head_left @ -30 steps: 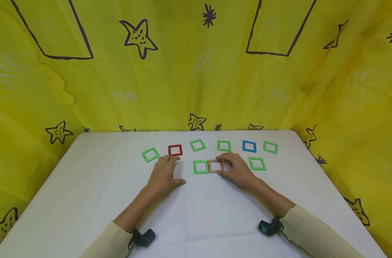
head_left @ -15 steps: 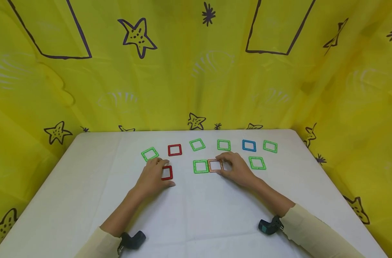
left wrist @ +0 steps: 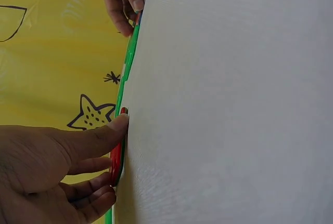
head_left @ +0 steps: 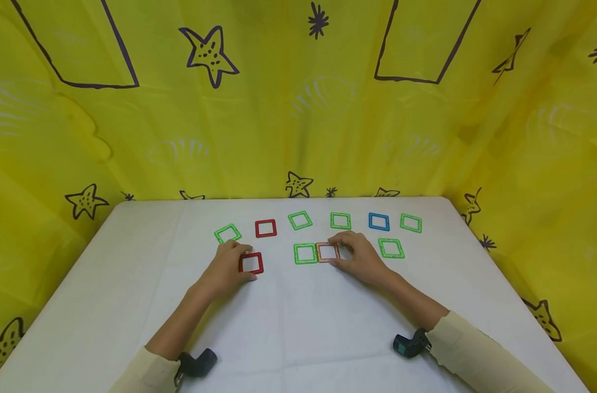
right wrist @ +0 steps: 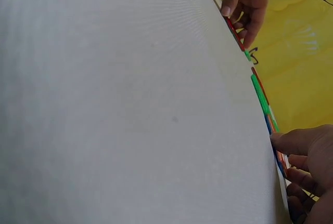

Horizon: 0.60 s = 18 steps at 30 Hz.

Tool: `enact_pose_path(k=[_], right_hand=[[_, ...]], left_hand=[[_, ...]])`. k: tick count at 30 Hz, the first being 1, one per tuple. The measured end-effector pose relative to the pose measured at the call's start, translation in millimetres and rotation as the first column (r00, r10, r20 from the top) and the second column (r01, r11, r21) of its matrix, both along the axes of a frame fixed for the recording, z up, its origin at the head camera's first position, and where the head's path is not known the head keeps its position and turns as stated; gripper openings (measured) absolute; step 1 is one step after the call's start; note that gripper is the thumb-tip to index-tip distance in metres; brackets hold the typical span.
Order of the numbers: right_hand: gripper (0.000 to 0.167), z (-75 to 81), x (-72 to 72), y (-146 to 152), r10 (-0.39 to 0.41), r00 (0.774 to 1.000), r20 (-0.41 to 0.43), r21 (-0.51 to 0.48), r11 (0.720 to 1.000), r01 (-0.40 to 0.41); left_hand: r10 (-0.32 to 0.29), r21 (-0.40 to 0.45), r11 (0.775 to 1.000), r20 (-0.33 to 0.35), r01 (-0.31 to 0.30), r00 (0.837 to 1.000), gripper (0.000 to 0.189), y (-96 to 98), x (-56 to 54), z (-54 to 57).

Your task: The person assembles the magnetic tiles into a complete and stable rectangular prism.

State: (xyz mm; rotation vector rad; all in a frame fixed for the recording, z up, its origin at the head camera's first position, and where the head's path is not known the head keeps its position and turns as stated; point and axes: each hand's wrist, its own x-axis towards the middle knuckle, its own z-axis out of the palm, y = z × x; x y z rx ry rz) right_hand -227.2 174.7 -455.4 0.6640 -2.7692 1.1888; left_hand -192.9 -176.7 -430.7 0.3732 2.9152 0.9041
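Note:
In the head view my left hand (head_left: pixel 226 267) holds a red square magnetic tile (head_left: pixel 261 263) lying on the table, thumb at its near edge and fingers at its far edge. The left wrist view shows the thumb against one end of this red tile (left wrist: pixel 116 166) seen edge-on. My right hand (head_left: pixel 359 256) pinches an orange magnetic tile (head_left: pixel 318 253) between thumb and forefinger. That orange tile lies flat, side by side with a green tile (head_left: pixel 296 255), their edges meeting.
Behind the hands a row runs across the table: a tilted green tile (head_left: pixel 221 238), another red tile (head_left: pixel 266 236), more green tiles and a blue tile (head_left: pixel 370 221). One green tile (head_left: pixel 391 256) lies right of my right hand. Yellow cloth (head_left: pixel 259 136) hangs behind the white table (head_left: pixel 298 338).
My left hand has drawn back to the left, uncovering the red tile that it hid earlier; its fingers now sit at that tile's edges. The right hand and orange tile stay in place.

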Motion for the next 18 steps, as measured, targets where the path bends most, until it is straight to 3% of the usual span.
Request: enact_pose_path(k=[9,18], right_hand=[[0.042,0.2,-1.7,-0.3,-0.006,1.0,-0.007,-0.008,1.0,0.006],[0.041,-1.0,-2.2,-0.8,-0.008,1.0,0.003,0.002,1.0,0.008]], left_hand=[[-0.003,0.024,1.0,0.038,0.002,0.999,0.065,1.8,-6.0,4.7],[-0.021,0.067,0.997,-0.008,0.022,1.0,0.065,0.2,-9.7,0.8]])
